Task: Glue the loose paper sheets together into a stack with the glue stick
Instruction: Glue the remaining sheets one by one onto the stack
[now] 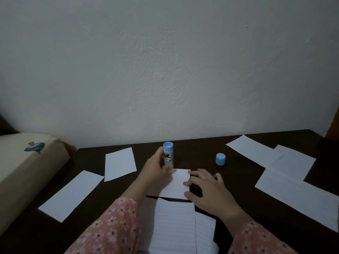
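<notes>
Blue glue stick (168, 153) in left hand (156, 169).

Dim, bluish, grainy view (wide-angle bending at edges), soft shadows, no glare.

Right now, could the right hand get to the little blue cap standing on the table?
Probably yes. The right hand rests on a small paper sheet, and the blue cap stands just beyond it on bare dark table, with nothing between them. The left hand holds the glue stick.

Left hand (156, 168) grips an upright blue-ended glue stick (168, 153); right hand (207, 187) presses a small white paper sheet (176, 184) on the dark table (238, 180).
</notes>
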`<act>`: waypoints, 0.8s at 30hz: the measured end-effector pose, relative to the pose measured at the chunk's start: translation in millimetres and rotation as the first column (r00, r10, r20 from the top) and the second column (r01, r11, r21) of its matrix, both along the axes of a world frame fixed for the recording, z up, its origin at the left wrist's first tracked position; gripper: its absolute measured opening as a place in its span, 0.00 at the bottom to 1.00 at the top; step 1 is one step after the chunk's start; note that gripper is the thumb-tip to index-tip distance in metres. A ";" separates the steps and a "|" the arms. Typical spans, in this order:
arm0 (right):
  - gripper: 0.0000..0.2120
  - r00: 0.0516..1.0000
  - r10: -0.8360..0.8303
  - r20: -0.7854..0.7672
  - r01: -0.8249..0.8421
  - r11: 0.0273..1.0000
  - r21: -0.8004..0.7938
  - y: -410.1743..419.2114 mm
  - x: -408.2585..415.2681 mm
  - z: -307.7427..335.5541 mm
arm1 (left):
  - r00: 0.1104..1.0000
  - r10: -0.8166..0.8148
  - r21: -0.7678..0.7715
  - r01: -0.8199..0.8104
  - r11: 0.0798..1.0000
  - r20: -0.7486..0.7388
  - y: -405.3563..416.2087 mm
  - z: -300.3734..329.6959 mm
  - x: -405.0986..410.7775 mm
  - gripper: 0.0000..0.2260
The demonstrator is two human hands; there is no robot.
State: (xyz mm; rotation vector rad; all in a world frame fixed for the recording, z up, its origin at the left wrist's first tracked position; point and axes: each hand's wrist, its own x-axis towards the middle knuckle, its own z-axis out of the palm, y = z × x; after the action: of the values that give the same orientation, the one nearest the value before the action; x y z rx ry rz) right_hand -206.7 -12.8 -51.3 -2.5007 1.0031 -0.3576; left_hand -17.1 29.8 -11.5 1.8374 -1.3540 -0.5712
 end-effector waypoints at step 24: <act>0.17 1.000 0.004 -0.017 -0.005 1.000 -0.029 0.6 -0.4 -2.6 | 0.678 0.463 -0.151 -0.641 0.753 -0.571 44.1 -4.6 46.9 0.25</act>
State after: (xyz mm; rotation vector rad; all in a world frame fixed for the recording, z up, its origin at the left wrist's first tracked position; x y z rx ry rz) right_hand -207.1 -12.3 -53.9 -2.5359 1.0053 -0.3534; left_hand 29.9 73.9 -16.1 1.5466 -0.4407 -0.4019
